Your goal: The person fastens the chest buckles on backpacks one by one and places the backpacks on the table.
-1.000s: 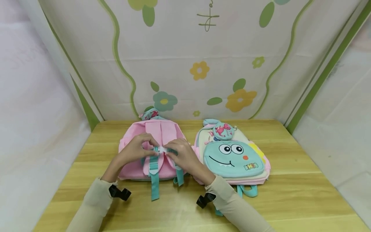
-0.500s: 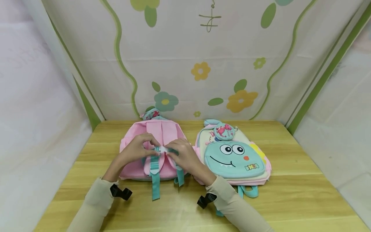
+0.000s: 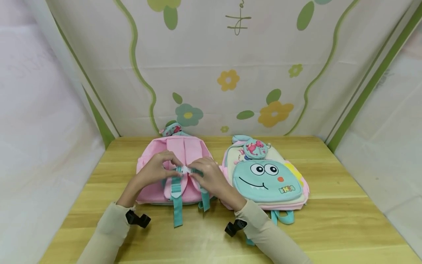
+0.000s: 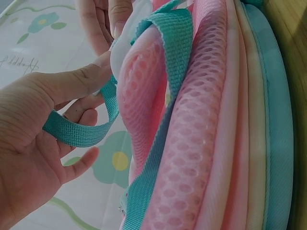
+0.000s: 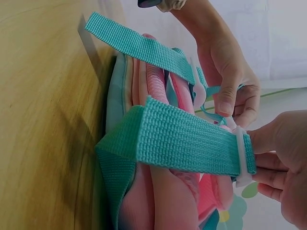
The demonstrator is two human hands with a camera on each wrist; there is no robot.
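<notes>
A pink backpack (image 3: pixel 191 146) lies with its back panel and shoulder straps up on the left of the table. Across its straps runs a teal chest strap with a white plastic buckle (image 3: pixel 185 169). My left hand (image 3: pixel 155 170) pinches the left side of this buckle between thumb and fingertips. From the other side my right hand (image 3: pixel 211 178) pinches the buckle's right end, thumb below. In the left wrist view, a teal webbing loop (image 4: pixel 81 134) passes by the left hand's fingers. Fingertips cover much of the buckle, so I cannot tell whether its halves are joined.
A second backpack (image 3: pixel 263 181) with a smiling teal front pocket lies to the right, partly behind my right forearm. Teal strap ends hang over the wooden table (image 3: pixel 336 220). A flower-printed cloth (image 3: pixel 197 47) rises behind the table.
Both hands stay at the buckle in nearly the same pose. The head view has shifted slightly; neither backpack has visibly moved.
</notes>
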